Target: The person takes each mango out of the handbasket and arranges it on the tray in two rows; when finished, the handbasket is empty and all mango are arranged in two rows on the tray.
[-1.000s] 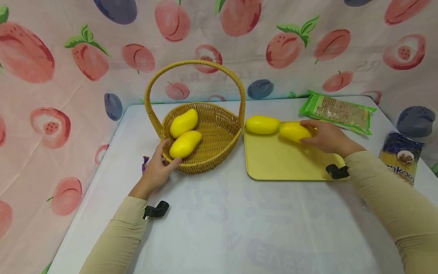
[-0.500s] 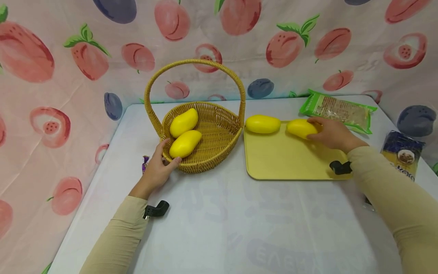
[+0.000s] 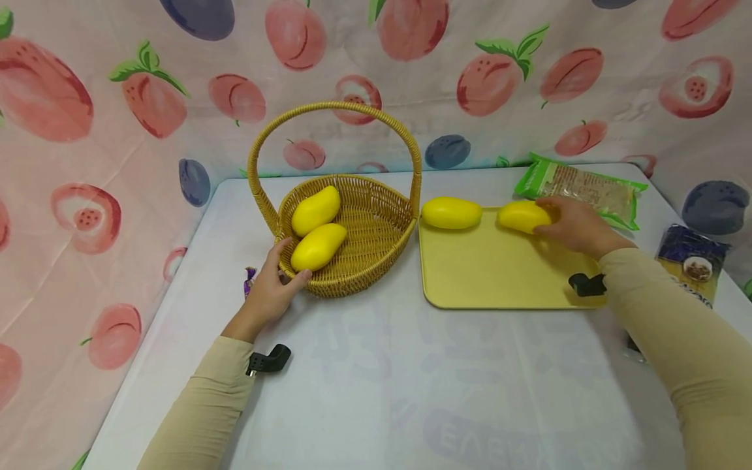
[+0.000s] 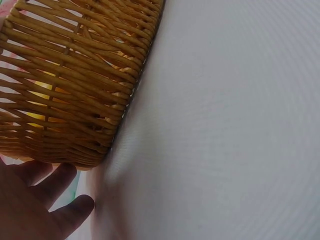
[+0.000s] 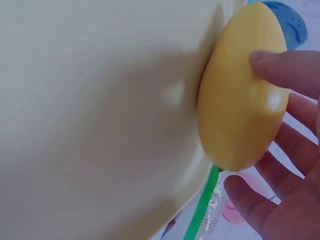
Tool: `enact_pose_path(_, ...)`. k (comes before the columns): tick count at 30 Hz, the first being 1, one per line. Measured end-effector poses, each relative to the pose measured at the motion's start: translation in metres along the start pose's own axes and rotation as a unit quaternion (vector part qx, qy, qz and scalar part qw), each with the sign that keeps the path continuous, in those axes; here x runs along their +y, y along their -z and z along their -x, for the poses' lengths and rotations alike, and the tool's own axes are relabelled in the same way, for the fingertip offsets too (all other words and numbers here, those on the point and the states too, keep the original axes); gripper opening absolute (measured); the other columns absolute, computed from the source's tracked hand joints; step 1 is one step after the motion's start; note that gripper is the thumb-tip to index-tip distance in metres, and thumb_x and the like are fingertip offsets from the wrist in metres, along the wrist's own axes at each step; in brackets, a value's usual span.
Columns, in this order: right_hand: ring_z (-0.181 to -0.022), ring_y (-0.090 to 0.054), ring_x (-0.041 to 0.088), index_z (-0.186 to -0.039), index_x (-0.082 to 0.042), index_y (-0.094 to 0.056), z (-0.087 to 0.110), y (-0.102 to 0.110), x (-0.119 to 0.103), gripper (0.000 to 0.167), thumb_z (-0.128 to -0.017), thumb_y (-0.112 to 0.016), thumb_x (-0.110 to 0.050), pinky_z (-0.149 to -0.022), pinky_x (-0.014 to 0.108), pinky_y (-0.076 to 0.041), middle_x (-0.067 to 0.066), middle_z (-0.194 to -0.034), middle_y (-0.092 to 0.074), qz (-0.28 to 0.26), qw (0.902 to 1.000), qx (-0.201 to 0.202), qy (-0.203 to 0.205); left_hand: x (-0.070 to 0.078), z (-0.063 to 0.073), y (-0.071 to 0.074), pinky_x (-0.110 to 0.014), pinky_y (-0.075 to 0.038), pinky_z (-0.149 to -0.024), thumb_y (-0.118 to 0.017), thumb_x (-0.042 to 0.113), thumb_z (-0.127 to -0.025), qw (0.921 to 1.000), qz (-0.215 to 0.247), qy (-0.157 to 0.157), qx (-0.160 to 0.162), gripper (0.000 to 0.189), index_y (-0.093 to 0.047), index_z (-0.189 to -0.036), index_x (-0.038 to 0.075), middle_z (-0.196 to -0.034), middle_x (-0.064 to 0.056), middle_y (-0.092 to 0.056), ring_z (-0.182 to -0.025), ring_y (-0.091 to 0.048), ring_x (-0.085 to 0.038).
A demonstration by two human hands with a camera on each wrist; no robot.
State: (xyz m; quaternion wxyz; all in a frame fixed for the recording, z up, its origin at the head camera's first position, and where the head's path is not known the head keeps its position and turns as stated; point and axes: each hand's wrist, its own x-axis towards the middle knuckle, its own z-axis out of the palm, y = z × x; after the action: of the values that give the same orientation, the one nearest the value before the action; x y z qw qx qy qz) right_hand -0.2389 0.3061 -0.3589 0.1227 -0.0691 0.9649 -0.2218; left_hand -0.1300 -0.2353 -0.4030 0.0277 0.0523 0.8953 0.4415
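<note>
My left hand [image 3: 274, 290] rests against the near-left side of a wicker basket [image 3: 376, 264] with a tall arched handle. In the left wrist view, its fingers [image 4: 55, 182] are spread beside the woven wall, loosely extended. Two yellow mangoes lie inside, one mango [image 3: 316, 211] behind the other mango [image 3: 319, 247]. With thumb and fingers, my right hand [image 3: 572, 225] holds another mango [image 3: 523, 216] at the back of a yellow tray [image 3: 482, 274]. The right wrist view shows the thumb [image 5: 280, 67] on this mango [image 5: 240, 100]. One more mango [image 3: 451, 213] lies at the tray's back-left corner.
A green-edged clear packet [image 3: 605, 192] lies behind the tray. To the right is a blue and yellow packet [image 3: 693, 258], partly covered by the right sleeve. A small purple wrapper [image 3: 249, 281] sits left of the basket. A fruit-print cloth [image 3: 493, 130] hangs behind the white table [image 3: 376, 378].
My right hand has slid the mango to the right and slightly back, widening the gap to the mango at the tray's corner. The left hand and the basket have stayed put.
</note>
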Motion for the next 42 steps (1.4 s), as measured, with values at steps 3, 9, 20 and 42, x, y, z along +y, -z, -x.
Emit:
enact_pose_path(3, -0.131, -0.03, 0.053, -0.146, 0.005, -0.039, -0.001, 0.001, 0.002, 0.069, -0.095, -0.069, -0.03, -0.11, 0.067, -0.021, 0.035, -0.147, -0.034, -0.001, 1.0, 0.009, 0.002, 0.0, 0.0, 0.0, -0.059, -0.021, -0.116, -0.06, 0.039, -0.099, 1.0, -0.001, 0.001, 0.0, 0.081, -0.014, -0.16, 0.012, -0.163, -0.018, -0.018, -0.147, -0.021, -0.039)
enact_pose_path(9, -0.133, -0.028, 0.054, -0.147, 0.007, -0.038, 0.0, 0.002, 0.005, 0.072, -0.096, -0.068, -0.033, -0.11, 0.067, -0.021, 0.036, -0.148, -0.033, -0.016, 0.9998, 0.014, -0.003, 0.0, 0.0, 0.001, -0.059, -0.021, -0.115, -0.06, 0.039, -0.099, 1.0, -0.003, 0.001, 0.0, 0.081, -0.014, -0.16, 0.012, -0.163, -0.018, -0.018, -0.147, -0.022, -0.039)
enact_pose_path(20, -0.131, -0.03, 0.055, -0.148, 0.008, -0.035, -0.002, 0.003, 0.008, 0.073, -0.096, -0.068, -0.031, -0.11, 0.067, -0.021, 0.037, -0.147, -0.034, -0.018, 0.9991, 0.038, -0.009, 0.001, 0.0, 0.001, -0.059, -0.021, -0.115, -0.059, 0.039, -0.099, 1.0, -0.003, 0.002, -0.002, 0.081, -0.013, -0.16, 0.012, -0.163, -0.018, -0.019, -0.147, -0.023, -0.039)
enact_pose_path(42, -0.133, -0.026, 0.057, -0.145, 0.01, -0.037, -0.002, 0.007, 0.017, 0.065, -0.096, -0.066, -0.022, -0.112, 0.066, -0.018, 0.039, -0.147, -0.032, -0.005, 0.9974, 0.071, -0.012, 0.001, 0.0, 0.0, -0.059, -0.022, -0.115, -0.06, 0.037, -0.098, 1.0, -0.003, -0.001, 0.003, 0.08, -0.015, -0.16, 0.012, -0.162, -0.019, -0.02, -0.146, -0.024, -0.039)
